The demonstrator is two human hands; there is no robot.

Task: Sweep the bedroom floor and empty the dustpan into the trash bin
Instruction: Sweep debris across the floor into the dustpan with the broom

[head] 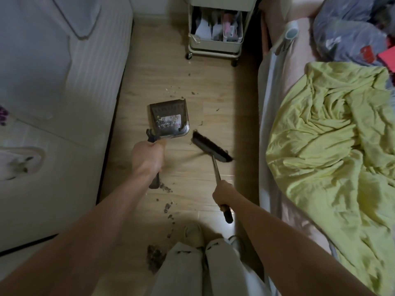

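A dark dustpan [168, 118] with some debris inside sits over the wooden floor [154, 77] in the middle of the aisle. My left hand [147, 157] grips its upright handle just behind the pan. My right hand [224, 196] grips the metal handle of a dark broom [210, 147], whose brush head rests on the floor just right of the pan. Loose dirt [171, 90] is scattered beyond the pan. A trail of debris [167, 207] runs back to a pile [155, 258] by my feet. No trash bin is in view.
A white wardrobe [53, 92] lines the left side. A bed [275, 116] with a yellow-green blanket [333, 146] and bagged items [350, 30] lines the right. A white rolling cart [215, 28] full of things stands at the aisle's far end. My legs and slippers [193, 232] are at the bottom.
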